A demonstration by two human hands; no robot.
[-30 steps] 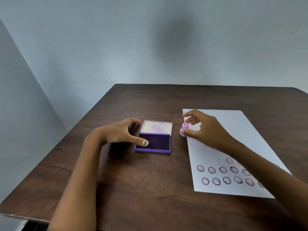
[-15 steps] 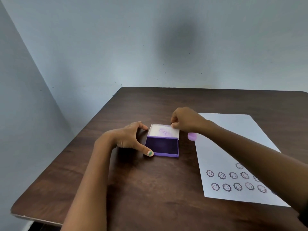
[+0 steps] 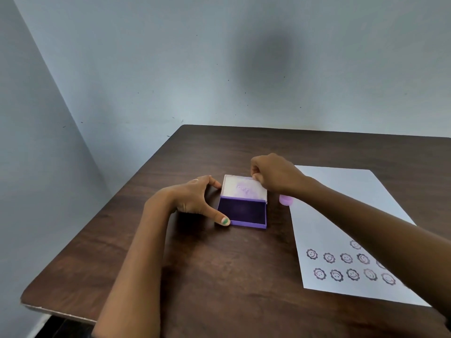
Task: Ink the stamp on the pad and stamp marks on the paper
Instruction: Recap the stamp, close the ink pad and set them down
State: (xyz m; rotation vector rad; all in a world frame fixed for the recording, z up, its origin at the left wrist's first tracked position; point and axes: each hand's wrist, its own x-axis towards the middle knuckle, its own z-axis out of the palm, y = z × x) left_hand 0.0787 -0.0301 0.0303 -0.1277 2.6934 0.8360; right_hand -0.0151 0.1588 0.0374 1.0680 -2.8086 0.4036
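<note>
Right hand point(image 3: 273, 173) pinches the pad's point(image 3: 241, 211) raised lid point(image 3: 244, 189) at its far right corner; left hand point(image 3: 195, 197) spreads open against the pad's left side, bracing it. The stamp point(image 3: 285, 200) lies loose just right of the pad, on the paper's point(image 3: 341, 206) edge. Small, light, hard plastic: pinch its sides.

A purple ink pad point(image 3: 244, 208) sits open just right of the frame's centre, its dark violet inking surface facing up and its white-lined lid point(image 3: 244, 188) tilted back behind it, smudged with purple. A small lilac stamp point(image 3: 285, 200) lies just right of the pad, at the left edge of the white paper point(image 3: 341, 203). The paper lies flat at the right, with two rows of smiling flower marks point(image 3: 336, 265) near its lower edge.
</note>
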